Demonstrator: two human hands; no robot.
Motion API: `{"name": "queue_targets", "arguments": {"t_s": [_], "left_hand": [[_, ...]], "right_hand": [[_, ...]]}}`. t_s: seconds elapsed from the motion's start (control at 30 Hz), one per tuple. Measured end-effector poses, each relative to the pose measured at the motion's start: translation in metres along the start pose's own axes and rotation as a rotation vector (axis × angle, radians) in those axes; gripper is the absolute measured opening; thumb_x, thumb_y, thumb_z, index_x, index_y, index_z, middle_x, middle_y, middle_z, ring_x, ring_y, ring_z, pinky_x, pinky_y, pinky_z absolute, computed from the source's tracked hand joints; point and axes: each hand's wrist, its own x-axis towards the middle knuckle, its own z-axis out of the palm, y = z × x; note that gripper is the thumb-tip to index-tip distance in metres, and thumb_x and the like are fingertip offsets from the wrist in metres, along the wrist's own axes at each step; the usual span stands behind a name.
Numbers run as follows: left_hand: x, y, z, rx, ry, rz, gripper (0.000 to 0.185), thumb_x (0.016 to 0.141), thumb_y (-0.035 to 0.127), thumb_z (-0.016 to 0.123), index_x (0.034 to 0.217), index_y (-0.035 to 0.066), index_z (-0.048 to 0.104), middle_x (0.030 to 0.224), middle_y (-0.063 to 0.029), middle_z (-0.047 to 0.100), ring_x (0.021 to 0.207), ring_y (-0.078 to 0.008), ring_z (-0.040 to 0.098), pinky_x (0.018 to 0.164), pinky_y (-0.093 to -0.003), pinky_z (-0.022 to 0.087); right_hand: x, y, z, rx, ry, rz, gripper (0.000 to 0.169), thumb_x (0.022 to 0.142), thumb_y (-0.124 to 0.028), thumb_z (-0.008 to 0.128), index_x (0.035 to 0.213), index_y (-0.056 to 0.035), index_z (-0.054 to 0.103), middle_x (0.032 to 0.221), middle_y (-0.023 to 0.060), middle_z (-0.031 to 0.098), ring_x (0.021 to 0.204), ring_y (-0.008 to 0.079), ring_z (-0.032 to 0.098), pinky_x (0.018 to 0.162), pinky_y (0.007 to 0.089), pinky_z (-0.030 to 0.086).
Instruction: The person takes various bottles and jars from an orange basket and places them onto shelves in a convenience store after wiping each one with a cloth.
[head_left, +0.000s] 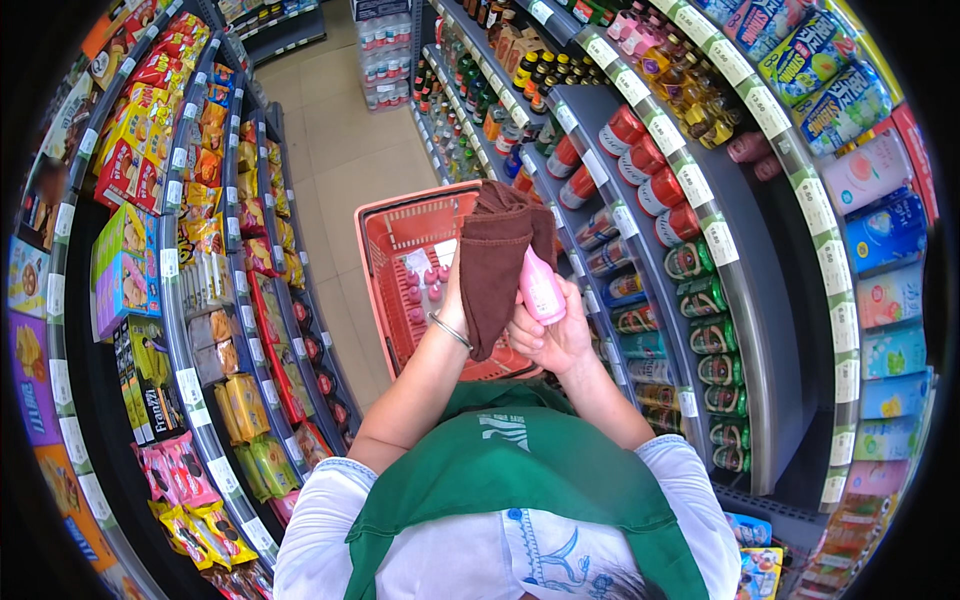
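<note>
A small pink bottle (541, 289) is tilted in my right hand (566, 330), its fingers wrapped around the lower part. A folded brown cloth (493, 277) is draped over my left hand (454, 296), covering most of it; only the side of the hand shows, above a metal bangle (450, 331). The cloth lies against the bottle's upper part and hides its top. Just beyond my hands stands a red plastic shopping basket (373, 281). Several pink-capped bottles (430, 276) and a white label or paper (418, 260) are inside it, partly behind the cloth.
Beer cans (690, 337) and glass bottles line the right-hand shelves (780, 375), with an opening near some pink bottles (750, 154). Packaged snacks (135, 142) fill the left shelves. Ahead, the tiled aisle floor (352, 142) runs to stacked packs of bottled water (385, 60).
</note>
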Motion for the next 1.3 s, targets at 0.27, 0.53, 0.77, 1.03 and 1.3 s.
{"name": "queue_targets", "arguments": {"t_s": [0.27,0.53,0.77,1.03,1.3], "left_hand": [[0.003,-0.002,-0.007,0.023,0.003,-0.025,0.022,0.094,0.014,0.046,0.111,0.005,0.057,0.100,-0.0079,0.064,0.081,-0.0161,0.062,0.068,-0.0276,0.053],[0.001,-0.005,-0.003,0.034,0.003,0.011,0.022,0.094,0.014,0.047,0.112,0.005,0.057,0.100,-0.0089,0.064,0.081,-0.0173,0.062,0.067,-0.0289,0.054],[0.006,-0.011,-0.008,0.028,0.000,0.022,0.020,0.094,0.015,0.047,0.109,0.005,0.057,0.097,-0.0084,0.064,0.079,-0.0180,0.063,0.065,-0.0298,0.055],[0.008,-0.013,-0.017,-0.013,-0.018,-0.014,0.020,0.094,0.016,0.048,0.108,0.005,0.058,0.097,-0.0084,0.064,0.079,-0.0182,0.063,0.066,-0.0303,0.055],[0.008,-0.013,-0.020,-0.073,-0.015,-0.061,0.023,0.094,0.016,0.047,0.112,0.005,0.057,0.101,-0.0089,0.063,0.084,-0.0187,0.062,0.070,-0.0305,0.054]], "right_hand": [[-0.001,0.000,-0.003,-0.052,0.036,0.003,0.057,0.093,-0.052,0.026,0.100,-0.0039,0.056,0.055,0.0043,0.042,0.045,0.0154,0.037,0.043,0.0268,0.031],[-0.002,-0.001,-0.005,-0.123,0.046,-0.008,0.057,0.093,-0.055,0.025,0.100,-0.0073,0.056,0.055,0.0050,0.041,0.045,0.0161,0.037,0.043,0.0273,0.031],[-0.003,-0.002,-0.006,-0.148,0.086,-0.016,0.057,0.093,-0.056,0.026,0.097,-0.0077,0.055,0.056,0.0054,0.042,0.045,0.0163,0.038,0.043,0.0275,0.031],[-0.002,-0.003,-0.006,-0.182,0.106,-0.021,0.056,0.093,-0.057,0.025,0.093,-0.0078,0.054,0.056,0.0057,0.043,0.045,0.0165,0.039,0.043,0.0274,0.031],[0.000,-0.002,-0.005,-0.186,0.118,-0.036,0.055,0.094,-0.053,0.026,0.096,-0.0043,0.051,0.056,0.0034,0.044,0.046,0.0142,0.039,0.045,0.0257,0.033]]}}
